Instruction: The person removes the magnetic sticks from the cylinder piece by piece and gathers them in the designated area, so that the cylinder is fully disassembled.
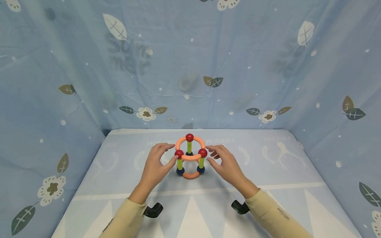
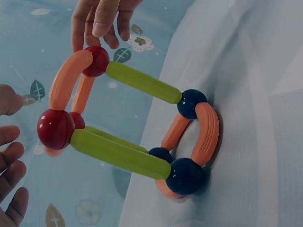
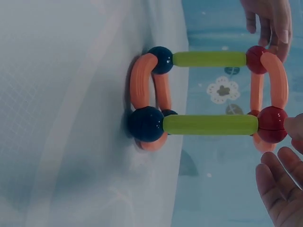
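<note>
A ball-and-rod construction toy (image 1: 190, 158) stands on the tablecloth (image 1: 113, 180) between the left hand (image 1: 156, 165) and right hand (image 1: 227, 165), fingers and thumbs apart; right-thumb contact, I cannot tell. Rear blue ball (image 1: 189, 154): partly hidden. Inverted lettering (image 1: 221, 140): "MODERN".

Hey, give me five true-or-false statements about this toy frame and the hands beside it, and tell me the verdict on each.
1. The red balls sit above the blue balls. True.
2. The rods joining red to blue are purple. False: they are green.
3. Orange curved pieces link the red balls. True.
4. The left hand and right hand are on opposite sides of the toy frame. True.
5. The toy frame lies on its side. False: it stands upright on the table.
</note>
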The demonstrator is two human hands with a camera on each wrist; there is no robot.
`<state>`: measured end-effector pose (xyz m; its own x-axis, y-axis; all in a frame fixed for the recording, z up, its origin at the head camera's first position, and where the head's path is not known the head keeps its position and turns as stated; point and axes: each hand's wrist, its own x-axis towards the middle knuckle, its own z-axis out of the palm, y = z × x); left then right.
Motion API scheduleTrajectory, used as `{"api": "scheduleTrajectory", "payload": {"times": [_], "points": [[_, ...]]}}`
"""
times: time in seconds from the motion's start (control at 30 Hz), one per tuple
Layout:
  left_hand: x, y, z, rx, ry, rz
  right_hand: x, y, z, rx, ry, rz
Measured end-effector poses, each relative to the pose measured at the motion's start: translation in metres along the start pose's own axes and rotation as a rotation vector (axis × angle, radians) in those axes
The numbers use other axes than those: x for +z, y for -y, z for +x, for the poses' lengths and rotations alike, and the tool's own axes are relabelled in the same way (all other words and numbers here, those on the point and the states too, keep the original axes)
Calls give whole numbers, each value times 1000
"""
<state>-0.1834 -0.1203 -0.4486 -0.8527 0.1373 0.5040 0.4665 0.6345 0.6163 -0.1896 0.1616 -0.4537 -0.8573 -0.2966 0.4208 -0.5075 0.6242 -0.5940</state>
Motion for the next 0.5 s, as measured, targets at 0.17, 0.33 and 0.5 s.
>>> {"api": "scheduleTrajectory", "payload": {"times": [0.17,0.33,0.5], "points": [[8,-2,5,64,4,-44,3,3,2,21,2,8],[16,-4,11,126,19,-63,6,4,4,-1,-11,9],[24,-5,16,193,59,-92,10,0,6,-19,-12,41]]}}
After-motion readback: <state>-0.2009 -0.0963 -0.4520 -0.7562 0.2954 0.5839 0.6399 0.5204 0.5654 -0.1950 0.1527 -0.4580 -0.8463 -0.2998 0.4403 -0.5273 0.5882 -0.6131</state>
